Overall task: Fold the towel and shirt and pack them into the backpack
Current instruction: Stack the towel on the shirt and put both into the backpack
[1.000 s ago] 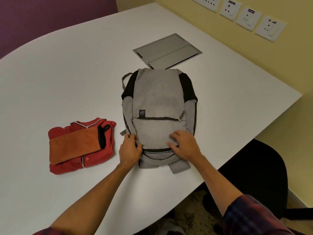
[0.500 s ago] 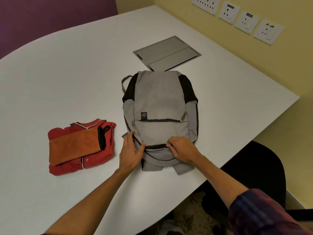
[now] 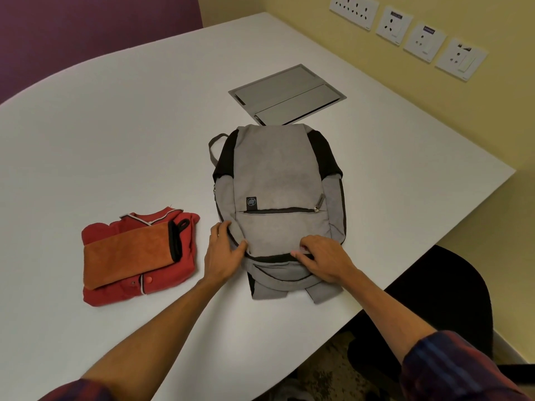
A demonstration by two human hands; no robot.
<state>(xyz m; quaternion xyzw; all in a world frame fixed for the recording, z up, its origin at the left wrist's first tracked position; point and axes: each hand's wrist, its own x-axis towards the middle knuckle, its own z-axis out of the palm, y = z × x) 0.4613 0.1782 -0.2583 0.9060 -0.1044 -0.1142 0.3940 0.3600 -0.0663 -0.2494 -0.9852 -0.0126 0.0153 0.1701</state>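
While both hands (image 3: 272, 256) pinch the backpack (image 3: 278, 198), folded clothes (image 3: 136, 256) lie leftward.

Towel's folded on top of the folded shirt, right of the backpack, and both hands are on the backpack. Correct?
Not quite: the head view shows the towel on the shirt to the left of the backpack, not right. Left hand and right hand are both on the backpack.
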